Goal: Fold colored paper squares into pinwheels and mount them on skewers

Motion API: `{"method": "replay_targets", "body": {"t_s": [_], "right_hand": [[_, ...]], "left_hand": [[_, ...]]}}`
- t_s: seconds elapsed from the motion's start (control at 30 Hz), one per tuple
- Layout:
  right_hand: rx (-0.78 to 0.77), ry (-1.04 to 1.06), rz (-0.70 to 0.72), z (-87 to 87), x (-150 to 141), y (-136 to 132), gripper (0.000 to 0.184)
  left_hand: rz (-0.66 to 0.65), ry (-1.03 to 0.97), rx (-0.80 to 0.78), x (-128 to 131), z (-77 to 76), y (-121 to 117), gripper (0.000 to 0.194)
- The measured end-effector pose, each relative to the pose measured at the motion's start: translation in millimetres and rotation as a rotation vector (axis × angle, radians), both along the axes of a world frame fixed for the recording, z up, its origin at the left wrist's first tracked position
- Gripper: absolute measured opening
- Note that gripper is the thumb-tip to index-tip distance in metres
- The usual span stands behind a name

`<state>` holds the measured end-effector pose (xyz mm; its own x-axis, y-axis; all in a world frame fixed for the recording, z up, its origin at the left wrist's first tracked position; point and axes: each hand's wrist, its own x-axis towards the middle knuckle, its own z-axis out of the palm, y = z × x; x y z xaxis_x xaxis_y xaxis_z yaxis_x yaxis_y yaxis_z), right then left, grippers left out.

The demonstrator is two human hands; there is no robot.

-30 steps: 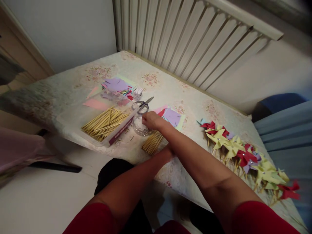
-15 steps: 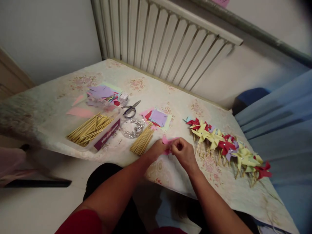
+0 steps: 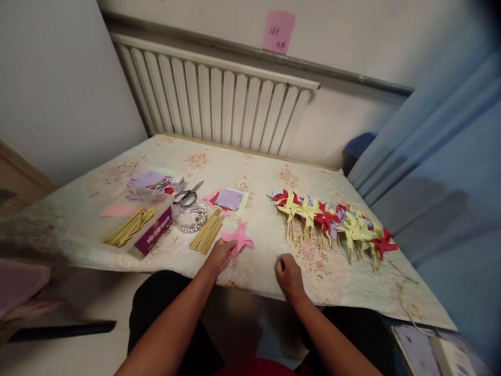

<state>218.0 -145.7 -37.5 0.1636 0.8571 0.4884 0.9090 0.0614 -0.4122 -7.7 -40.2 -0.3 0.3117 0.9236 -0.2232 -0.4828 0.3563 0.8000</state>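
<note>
My left hand (image 3: 220,255) grips one edge of a pink paper pinwheel (image 3: 240,240) whose folded points spread out over the table. To its right, my right hand (image 3: 288,272) is curled closed at the table's near side, apart from the pinwheel; whatever its fingers may hold is hidden. Just left of the pinwheel lies a bundle of thin wooden sticks (image 3: 207,232). Behind that is a stack of coloured paper squares (image 3: 229,200), the top one purple. A round clear dish of shiny pins or beads (image 3: 191,218) sits beside the sticks.
Finished-looking pinwheels on sticks (image 3: 324,215) lie in a row at right. At left are a plastic box of sticks (image 3: 154,232), scissors (image 3: 188,196) and cut paper pieces (image 3: 146,179). A radiator (image 3: 215,99) stands behind the table, a blue curtain (image 3: 430,183) at right.
My hands were together at the pink paper and are now apart. The left has turned the pinwheel into view; the right has drawn away from it. The camera view has shifted.
</note>
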Motion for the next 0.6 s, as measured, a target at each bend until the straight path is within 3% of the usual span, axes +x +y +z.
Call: {"method": "replay_targets", "body": {"t_s": [0.6], "right_hand": [[0.070, 0.051, 0.097, -5.6, 4, 7, 0.019]], "left_hand": [[0.114, 0.127, 0.005, 11, -1.1, -39, 0.024]]}}
